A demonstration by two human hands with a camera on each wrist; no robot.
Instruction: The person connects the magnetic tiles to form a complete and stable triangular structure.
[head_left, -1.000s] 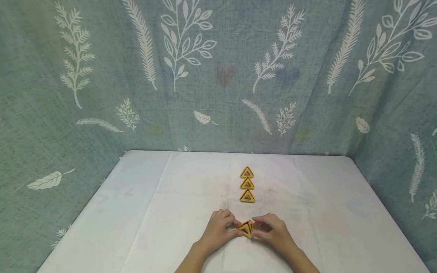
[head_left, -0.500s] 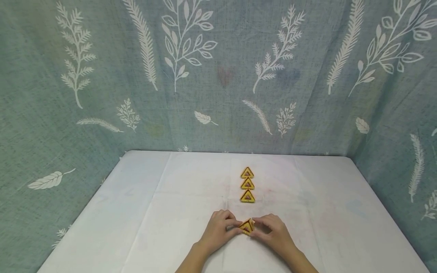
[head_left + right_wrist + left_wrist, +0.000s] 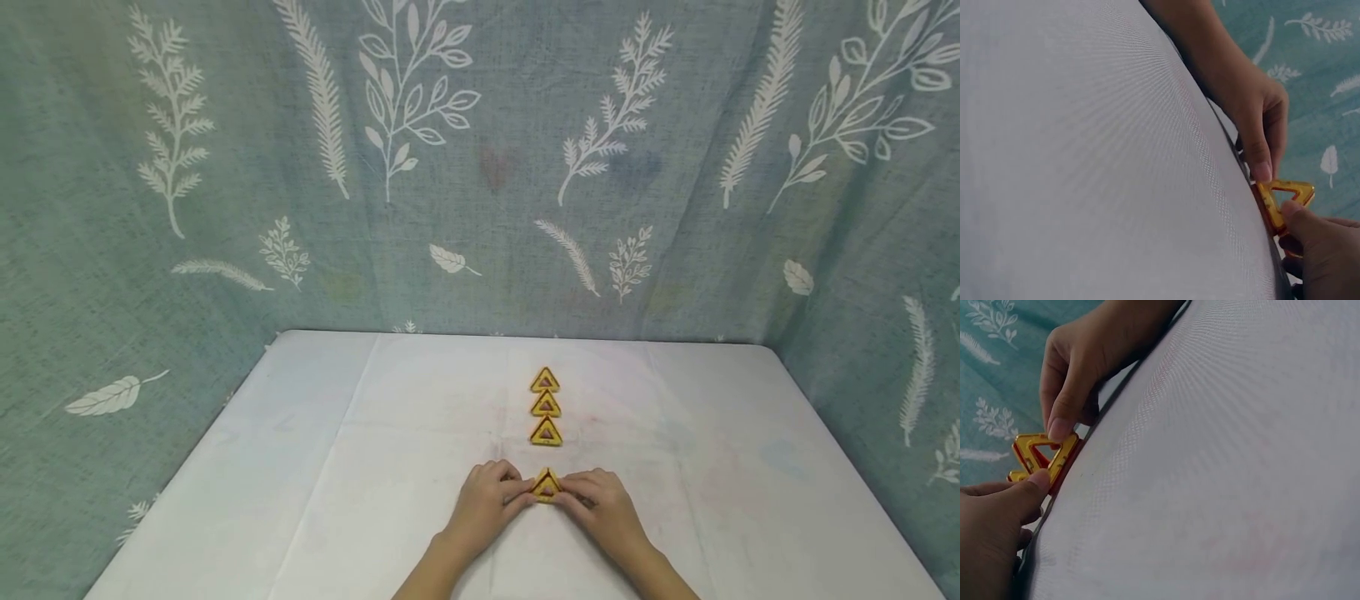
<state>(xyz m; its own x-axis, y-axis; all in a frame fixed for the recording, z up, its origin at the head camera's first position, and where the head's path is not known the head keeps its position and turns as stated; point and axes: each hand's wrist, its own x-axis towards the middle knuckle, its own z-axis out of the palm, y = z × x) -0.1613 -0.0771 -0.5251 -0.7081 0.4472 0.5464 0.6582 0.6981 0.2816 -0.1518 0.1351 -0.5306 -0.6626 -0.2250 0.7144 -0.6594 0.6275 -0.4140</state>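
Observation:
Both hands pinch a small yellow and red triangular magnetic tile (image 3: 547, 499) near the front middle of the table. My left hand (image 3: 486, 505) grips its left corner between thumb and fingers, and my right hand (image 3: 606, 510) the right corner. In the head view its point faces away from me. From the left wrist, the yellow triangle frame (image 3: 1055, 470) shows red edges behind it, under the thumb tips. The right wrist view has the same tile (image 3: 1269, 206) close over the cloth. Beyond the hands, three similar triangles (image 3: 546, 441) lie in a straight column, points facing away.
A white cloth (image 3: 390, 467) with faint creases and pale stains covers the table. Grey-green curtains (image 3: 450, 217) printed with white leaves stand behind the table's far edge and along both sides.
The held tile has turned from tilted to point straight away from me, and has shifted slightly toward the column. The right hand's fingers have moved in closer; the three triangles stay put.

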